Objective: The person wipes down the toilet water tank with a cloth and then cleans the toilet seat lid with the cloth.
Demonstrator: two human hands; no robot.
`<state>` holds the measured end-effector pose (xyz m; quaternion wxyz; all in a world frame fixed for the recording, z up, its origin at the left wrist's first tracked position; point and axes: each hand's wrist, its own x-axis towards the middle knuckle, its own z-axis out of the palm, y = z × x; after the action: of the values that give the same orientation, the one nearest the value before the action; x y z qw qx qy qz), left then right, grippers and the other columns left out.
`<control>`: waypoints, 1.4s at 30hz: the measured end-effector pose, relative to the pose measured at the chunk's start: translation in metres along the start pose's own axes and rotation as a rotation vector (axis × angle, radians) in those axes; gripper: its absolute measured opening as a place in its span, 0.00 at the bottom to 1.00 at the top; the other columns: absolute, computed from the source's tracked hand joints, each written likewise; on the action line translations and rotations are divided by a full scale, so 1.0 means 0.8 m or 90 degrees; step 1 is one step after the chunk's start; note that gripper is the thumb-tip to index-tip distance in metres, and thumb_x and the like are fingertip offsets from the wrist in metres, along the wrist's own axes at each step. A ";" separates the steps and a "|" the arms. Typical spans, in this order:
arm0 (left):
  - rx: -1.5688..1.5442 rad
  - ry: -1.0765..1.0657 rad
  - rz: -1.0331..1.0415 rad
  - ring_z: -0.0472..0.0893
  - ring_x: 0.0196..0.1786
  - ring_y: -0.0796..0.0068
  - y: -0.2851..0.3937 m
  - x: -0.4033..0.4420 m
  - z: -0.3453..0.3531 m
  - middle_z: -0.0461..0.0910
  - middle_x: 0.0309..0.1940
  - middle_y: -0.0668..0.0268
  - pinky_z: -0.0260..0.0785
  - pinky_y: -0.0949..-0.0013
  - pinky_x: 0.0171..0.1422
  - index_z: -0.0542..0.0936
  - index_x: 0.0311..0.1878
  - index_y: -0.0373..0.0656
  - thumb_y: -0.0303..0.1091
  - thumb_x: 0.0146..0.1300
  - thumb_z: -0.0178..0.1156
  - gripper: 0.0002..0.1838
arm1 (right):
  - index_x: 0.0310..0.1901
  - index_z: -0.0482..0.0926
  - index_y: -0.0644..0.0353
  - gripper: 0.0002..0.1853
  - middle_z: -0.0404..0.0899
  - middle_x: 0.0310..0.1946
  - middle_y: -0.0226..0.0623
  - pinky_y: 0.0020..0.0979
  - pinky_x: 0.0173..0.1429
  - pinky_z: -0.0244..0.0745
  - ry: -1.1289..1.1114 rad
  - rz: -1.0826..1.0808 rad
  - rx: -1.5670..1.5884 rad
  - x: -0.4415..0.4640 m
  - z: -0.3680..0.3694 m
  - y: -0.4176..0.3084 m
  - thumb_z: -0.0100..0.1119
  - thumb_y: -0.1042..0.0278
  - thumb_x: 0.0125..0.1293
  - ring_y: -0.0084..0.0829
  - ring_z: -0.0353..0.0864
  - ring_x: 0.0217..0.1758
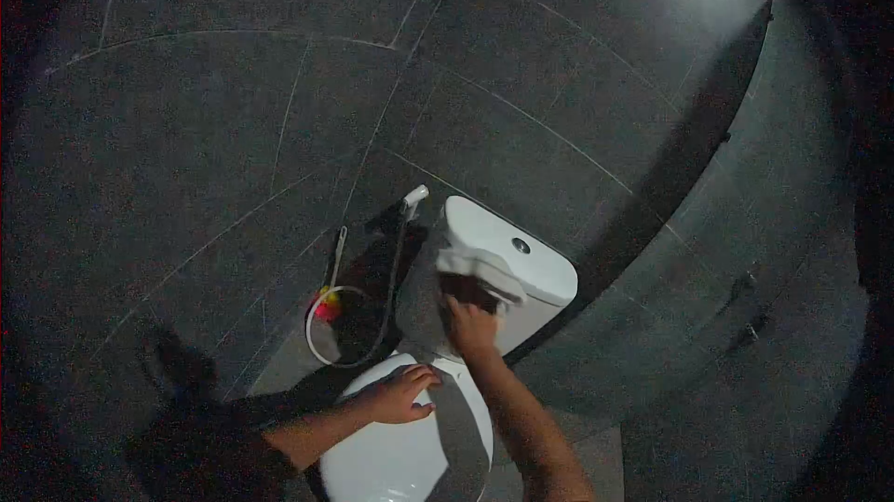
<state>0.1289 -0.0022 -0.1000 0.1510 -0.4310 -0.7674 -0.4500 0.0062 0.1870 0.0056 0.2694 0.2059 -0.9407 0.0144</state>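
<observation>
A white toilet has its cistern (pixel 549 274) against the dark wall and its lid (pixel 391 455) closed below. My right hand (pixel 473 323) presses a pale cloth (pixel 484 267) against the front of the cistern, near its top edge; shadow partly hides the fingers. On the rear part of the closed lid rests my left hand (pixel 405 395), its fingers spread and nothing held in it. A round flush button (pixel 521 246) sits on the cistern top.
Left of the cistern hang a white spray nozzle (pixel 416 195) and its looped hose (pixel 312 339). A long-handled brush (pixel 340 246) with a red and yellow part stands beside them. On the right, a glass panel (pixel 708 316) rises near the cistern.
</observation>
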 end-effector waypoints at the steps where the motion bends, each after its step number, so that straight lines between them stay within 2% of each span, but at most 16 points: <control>1: 0.030 -0.026 -0.004 0.72 0.72 0.44 -0.006 -0.001 0.004 0.75 0.64 0.48 0.65 0.47 0.78 0.75 0.68 0.39 0.49 0.69 0.68 0.31 | 0.70 0.80 0.43 0.28 0.81 0.65 0.38 0.61 0.73 0.68 -0.006 0.001 0.046 0.015 0.008 -0.011 0.65 0.56 0.68 0.50 0.82 0.63; 5: 0.084 -0.107 -0.065 0.76 0.67 0.45 -0.006 -0.005 0.005 0.76 0.60 0.49 0.69 0.48 0.73 0.75 0.67 0.37 0.51 0.70 0.66 0.31 | 0.63 0.83 0.54 0.23 0.79 0.66 0.40 0.51 0.77 0.68 -0.211 -0.034 -0.206 0.061 -0.020 -0.064 0.62 0.58 0.67 0.46 0.80 0.67; 7: 0.078 -0.109 -0.073 0.77 0.64 0.46 -0.002 -0.003 -0.001 0.77 0.59 0.50 0.71 0.49 0.71 0.76 0.67 0.37 0.50 0.70 0.66 0.31 | 0.58 0.86 0.49 0.18 0.83 0.61 0.37 0.58 0.79 0.61 0.082 -0.228 -0.286 0.054 -0.037 -0.066 0.62 0.57 0.69 0.45 0.78 0.70; 9: 0.050 -0.118 -0.073 0.77 0.66 0.46 0.008 0.006 -0.010 0.77 0.59 0.50 0.71 0.50 0.73 0.77 0.66 0.38 0.47 0.69 0.68 0.30 | 0.57 0.86 0.51 0.20 0.82 0.58 0.44 0.55 0.84 0.54 0.080 -0.241 -0.248 0.020 -0.033 -0.034 0.60 0.56 0.67 0.49 0.72 0.73; 14: 0.007 -0.029 -0.028 0.74 0.71 0.51 0.029 0.004 -0.022 0.78 0.58 0.53 0.66 0.49 0.77 0.78 0.64 0.40 0.44 0.69 0.69 0.26 | 0.61 0.86 0.48 0.24 0.81 0.64 0.44 0.61 0.79 0.63 -0.041 -0.119 -0.290 -0.088 -0.042 0.089 0.67 0.49 0.66 0.48 0.75 0.71; 17: 0.011 -0.057 -0.026 0.75 0.68 0.52 0.030 0.008 -0.022 0.79 0.56 0.54 0.67 0.50 0.74 0.78 0.63 0.39 0.44 0.69 0.68 0.25 | 0.64 0.85 0.46 0.27 0.80 0.66 0.48 0.61 0.78 0.64 0.128 0.054 0.616 -0.095 -0.083 0.091 0.68 0.48 0.65 0.52 0.76 0.70; 19: 0.010 -0.057 -0.016 0.76 0.65 0.52 0.027 0.009 -0.019 0.78 0.54 0.55 0.68 0.51 0.72 0.79 0.61 0.38 0.42 0.69 0.68 0.24 | 0.67 0.82 0.50 0.29 0.80 0.70 0.40 0.60 0.76 0.70 -0.048 0.002 -0.216 -0.071 -0.098 0.083 0.67 0.48 0.67 0.48 0.81 0.69; 22: 0.008 -0.011 0.047 0.78 0.61 0.52 0.016 0.010 -0.011 0.79 0.50 0.56 0.69 0.52 0.69 0.81 0.54 0.39 0.40 0.68 0.68 0.18 | 0.67 0.82 0.51 0.28 0.85 0.63 0.45 0.52 0.75 0.72 0.119 0.201 0.667 -0.021 -0.064 0.029 0.66 0.50 0.67 0.55 0.81 0.68; 25: -0.018 -0.056 0.029 0.79 0.56 0.53 0.009 0.008 -0.006 0.80 0.44 0.58 0.72 0.52 0.64 0.83 0.45 0.38 0.37 0.66 0.69 0.12 | 0.65 0.82 0.56 0.25 0.85 0.60 0.44 0.51 0.76 0.70 0.196 -0.064 0.237 0.045 -0.023 -0.006 0.62 0.53 0.70 0.52 0.82 0.66; 27: 0.009 -0.076 -0.019 0.80 0.51 0.54 0.004 0.006 -0.005 0.80 0.40 0.59 0.73 0.51 0.60 0.83 0.39 0.39 0.35 0.64 0.69 0.09 | 0.61 0.84 0.54 0.22 0.83 0.58 0.41 0.51 0.78 0.65 -0.059 -0.111 -0.307 0.048 -0.065 -0.056 0.61 0.52 0.71 0.48 0.79 0.66; 30: 0.005 -0.029 0.007 0.82 0.49 0.56 0.012 0.006 -0.014 0.81 0.41 0.59 0.76 0.52 0.58 0.83 0.40 0.40 0.34 0.65 0.69 0.08 | 0.59 0.85 0.52 0.21 0.82 0.56 0.40 0.51 0.81 0.59 0.061 -0.186 -0.122 0.007 -0.043 -0.022 0.62 0.51 0.70 0.46 0.77 0.66; 34: -0.048 -0.064 -0.019 0.82 0.52 0.55 0.018 0.004 -0.020 0.81 0.45 0.58 0.76 0.53 0.62 0.83 0.42 0.42 0.33 0.65 0.69 0.07 | 0.66 0.81 0.52 0.27 0.81 0.57 0.38 0.56 0.75 0.61 -0.133 -0.081 -0.299 -0.089 -0.008 0.088 0.66 0.53 0.66 0.45 0.78 0.65; 37: -0.120 0.035 -0.112 0.84 0.47 0.61 0.020 0.012 -0.025 0.81 0.47 0.61 0.78 0.60 0.53 0.84 0.47 0.42 0.34 0.66 0.70 0.10 | 0.66 0.81 0.54 0.30 0.81 0.63 0.40 0.58 0.76 0.60 0.122 -0.122 -0.034 -0.108 -0.078 0.101 0.70 0.51 0.64 0.50 0.75 0.70; 39: -0.115 -0.014 -0.151 0.81 0.58 0.53 0.029 0.001 -0.030 0.77 0.59 0.55 0.73 0.47 0.65 0.82 0.57 0.40 0.42 0.70 0.68 0.19 | 0.66 0.82 0.55 0.30 0.80 0.67 0.42 0.57 0.77 0.61 0.209 -0.089 0.141 -0.099 -0.118 0.092 0.72 0.54 0.63 0.53 0.73 0.74; 41: 0.405 0.068 -0.267 0.70 0.70 0.38 0.034 -0.042 0.000 0.68 0.69 0.45 0.57 0.25 0.73 0.76 0.65 0.37 0.50 0.72 0.63 0.29 | 0.65 0.83 0.56 0.29 0.79 0.68 0.42 0.57 0.77 0.62 0.239 -0.061 0.198 -0.088 -0.144 0.070 0.73 0.57 0.63 0.54 0.72 0.75; 42: 0.254 0.012 -0.335 0.59 0.75 0.26 0.039 -0.054 0.000 0.58 0.75 0.38 0.44 0.13 0.71 0.71 0.69 0.34 0.55 0.73 0.58 0.35 | 0.70 0.79 0.54 0.33 0.77 0.71 0.46 0.53 0.79 0.62 0.196 -0.103 0.032 -0.085 -0.142 0.064 0.75 0.63 0.61 0.54 0.71 0.77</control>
<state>0.1789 -0.0175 -0.1092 0.1183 -0.1754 -0.9241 -0.3183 0.0955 0.2755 0.0720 0.4055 0.2832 -0.8678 0.0477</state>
